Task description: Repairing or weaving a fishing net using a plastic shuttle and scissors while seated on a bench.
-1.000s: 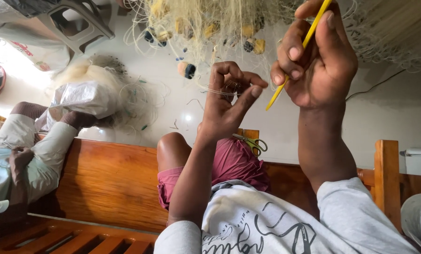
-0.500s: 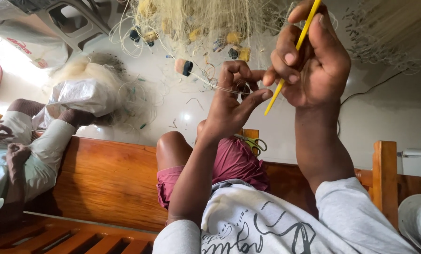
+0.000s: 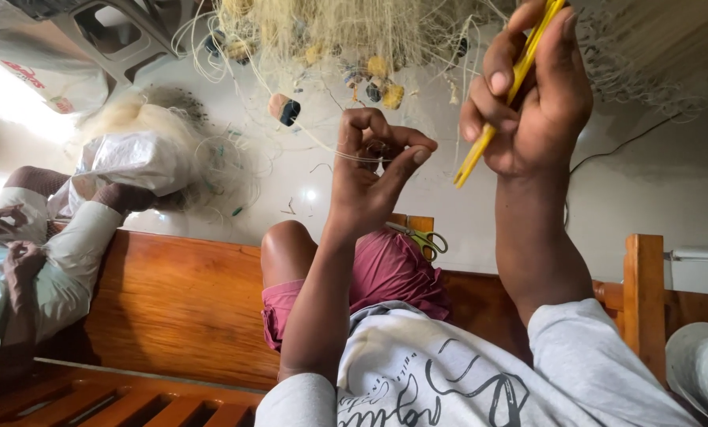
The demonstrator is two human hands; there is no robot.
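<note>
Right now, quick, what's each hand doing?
Left hand: closed, pinching the net line.
Right hand: closed, holding the yellow needle.

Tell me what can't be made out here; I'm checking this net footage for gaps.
Head view:
- Yellow tool in the right hand: tip cut off by the top edge, middle hidden by fingers.
- Line at the left hand: too thin to follow.
- Scissors: partly behind the left wrist.
</note>
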